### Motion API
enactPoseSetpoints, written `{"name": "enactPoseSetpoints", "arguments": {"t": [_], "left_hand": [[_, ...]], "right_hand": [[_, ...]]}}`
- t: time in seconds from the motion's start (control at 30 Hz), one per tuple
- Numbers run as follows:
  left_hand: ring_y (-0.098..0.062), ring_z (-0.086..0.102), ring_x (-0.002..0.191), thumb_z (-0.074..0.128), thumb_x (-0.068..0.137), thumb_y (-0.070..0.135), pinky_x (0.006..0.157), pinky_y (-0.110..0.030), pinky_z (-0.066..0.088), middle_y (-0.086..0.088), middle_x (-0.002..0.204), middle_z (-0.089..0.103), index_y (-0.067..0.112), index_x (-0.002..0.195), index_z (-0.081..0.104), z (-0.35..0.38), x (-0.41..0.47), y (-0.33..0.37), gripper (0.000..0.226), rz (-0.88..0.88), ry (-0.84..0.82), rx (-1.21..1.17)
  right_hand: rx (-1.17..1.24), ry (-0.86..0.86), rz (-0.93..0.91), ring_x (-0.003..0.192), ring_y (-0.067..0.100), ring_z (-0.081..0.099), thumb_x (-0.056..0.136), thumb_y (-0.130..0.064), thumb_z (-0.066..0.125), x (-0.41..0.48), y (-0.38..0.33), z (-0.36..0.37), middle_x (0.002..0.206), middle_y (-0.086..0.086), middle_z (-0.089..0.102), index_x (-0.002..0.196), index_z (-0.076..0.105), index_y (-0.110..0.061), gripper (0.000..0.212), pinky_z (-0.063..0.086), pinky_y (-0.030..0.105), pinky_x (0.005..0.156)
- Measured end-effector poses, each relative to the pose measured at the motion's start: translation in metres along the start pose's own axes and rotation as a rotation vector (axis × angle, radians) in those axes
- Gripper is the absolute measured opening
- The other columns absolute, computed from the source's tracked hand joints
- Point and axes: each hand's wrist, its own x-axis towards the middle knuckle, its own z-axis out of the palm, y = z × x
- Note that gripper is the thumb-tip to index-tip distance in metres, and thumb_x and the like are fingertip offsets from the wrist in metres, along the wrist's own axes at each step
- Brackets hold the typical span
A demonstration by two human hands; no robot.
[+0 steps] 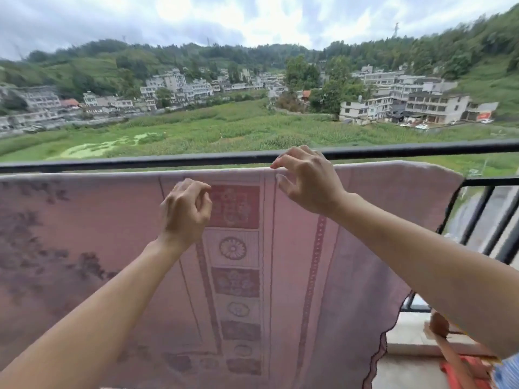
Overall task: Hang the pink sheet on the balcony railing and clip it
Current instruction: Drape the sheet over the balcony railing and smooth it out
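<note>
The pink sheet (pixel 280 248), patterned with floral squares and stripes, hangs draped over a rail just below the black top railing (pixel 168 163). It spreads from the left edge of the view to a drooping corner on the right. My right hand (pixel 306 178) is at the sheet's top fold, index finger and thumb apart on either side of the edge, gripping nothing. My left hand (pixel 186 211) hovers lower, in front of the sheet's patterned strip, with its fingers loosely curled and empty. No clip is in view.
Black vertical balcony bars (pixel 477 214) stand to the right of the sheet. Below them runs a pale concrete ledge (pixel 407 332). A red and orange object (pixel 460 369) and a bit of blue cloth (pixel 505 374) lie at the bottom right. Beyond the railing are fields and buildings far below.
</note>
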Motion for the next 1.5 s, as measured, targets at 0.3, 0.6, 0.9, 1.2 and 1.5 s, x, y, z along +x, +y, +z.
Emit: {"name": "enactPoseSetpoints", "arguments": {"t": [0.3,0.6,0.9,1.2,1.5], "left_hand": [[-0.033,0.062,0.093,0.055,0.088,0.017,0.076,-0.036,0.047,-0.009,0.098,0.069,0.012,0.098,0.067,-0.120,-0.142,-0.144,0.017,-0.669,-0.213,0.433],[-0.030,0.062,0.096,0.055,0.086,0.025,0.077,-0.035,0.049,-0.005,0.099,0.069,0.021,0.099,0.065,-0.235,-0.262,-0.232,0.017,-1.092,-0.219,0.620],[-0.029,0.063,0.098,0.058,0.083,0.031,0.082,-0.034,0.051,-0.005,0.104,0.069,0.024,0.098,0.065,-0.384,-0.308,-0.380,0.018,-1.265,-0.265,0.636],[-0.029,0.064,0.089,0.056,0.085,0.034,0.075,-0.033,0.053,-0.006,0.095,0.069,0.025,0.089,0.064,-0.497,-0.310,-0.508,0.013,-1.300,-0.215,0.672],[-0.027,0.063,0.092,0.057,0.086,0.033,0.079,-0.035,0.052,-0.005,0.101,0.068,0.023,0.101,0.066,-0.543,-0.300,-0.681,0.020,-1.295,-0.216,0.662]], "right_hand": [[0.234,-0.312,-0.300,0.101,0.022,0.063,0.089,-0.032,0.060,0.033,-0.139,0.114,0.115,-0.004,0.065,0.112,0.068,-0.026,0.025,0.052,0.037,0.081],[0.277,-0.587,-0.498,0.103,0.028,0.060,0.089,-0.031,0.060,0.051,-0.282,0.224,0.116,0.004,0.062,0.119,0.063,-0.023,0.031,0.046,0.032,0.071],[0.318,-0.612,-0.549,0.114,0.029,0.055,0.088,-0.035,0.062,0.131,-0.496,0.321,0.120,0.004,0.057,0.124,0.058,-0.025,0.037,0.043,0.033,0.079],[0.370,-0.630,-0.603,0.112,0.025,0.057,0.087,-0.037,0.063,0.202,-0.671,0.407,0.120,0.002,0.061,0.128,0.055,-0.026,0.043,0.047,0.034,0.086],[0.375,-0.629,-0.670,0.115,0.026,0.056,0.089,-0.037,0.062,0.292,-0.813,0.545,0.127,0.002,0.058,0.129,0.055,-0.024,0.043,0.047,0.035,0.084]]}}
